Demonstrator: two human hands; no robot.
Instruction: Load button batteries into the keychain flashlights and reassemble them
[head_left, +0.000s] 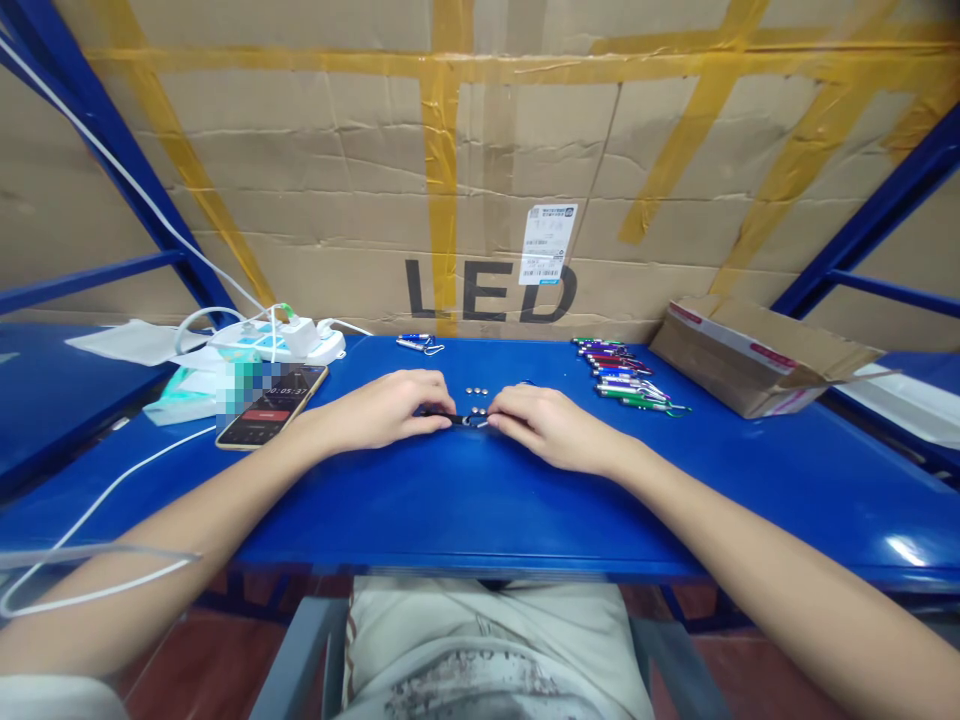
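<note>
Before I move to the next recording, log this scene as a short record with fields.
Left hand: left hand, fingers closed on a small dark item with a metal clip
Right hand: right hand, fingertips at the clip end; grip unclear
Beyond the hands: small round silver pieces
Right side: row of colored clip-ended sticks, open cardboard box
Left side: phone, white power strip
Surface: blue table
Backdrop: taped cardboard printed "LED"

Workshop, likely, though little room shows: blue bench (480, 510), taped LED-marked cardboard (360, 210), open carton (739, 365), row of coloured tubes (616, 374).
</note>
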